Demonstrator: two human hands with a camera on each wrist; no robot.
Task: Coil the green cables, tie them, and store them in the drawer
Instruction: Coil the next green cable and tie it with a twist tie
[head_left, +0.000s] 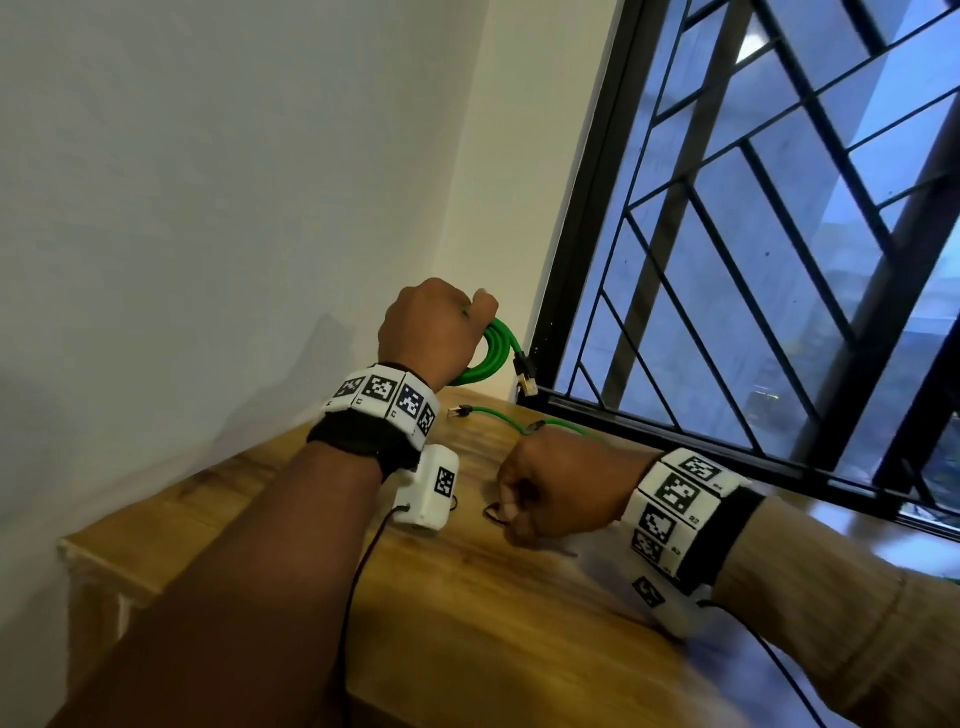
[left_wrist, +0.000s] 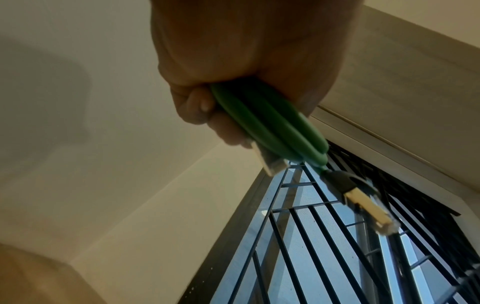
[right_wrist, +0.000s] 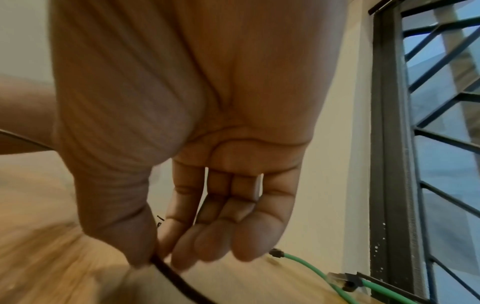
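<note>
- Coiled green cable (head_left: 480, 358): centre of the head frame, raised above the wooden table (head_left: 519, 597), in front of the pale wall. The loops lie side by side; one black-booted plug (head_left: 525, 375) hangs from the coil toward the window frame.
- Your left hand (head_left: 431, 332) is fisted round the coil, fingers wrapped tight. In the left wrist view, the loops (left_wrist: 270, 125) run out from under the curled fingers (left_wrist: 197, 102), and a second, clear plug (left_wrist: 272, 164) sits just beside the fingertips.
- Loose green cables (head_left: 498, 415) lie on the table top near the window sill, right of centre, with their plugs pointing left. The right wrist view shows them in its lower right corner (right_wrist: 309, 265).
- Your right hand (head_left: 545, 493) rests low over the table, centre-right. Thumb and forefinger pinch a thin black tie (right_wrist: 168, 271); the other fingers (right_wrist: 249, 236) are loosely bent and hold nothing.
- Barred window (head_left: 753, 234) fills the upper right of the head frame.
- Both wrists carry white marker bands (head_left: 384, 397).
- Drawer: I cannot tell where it is.
</note>
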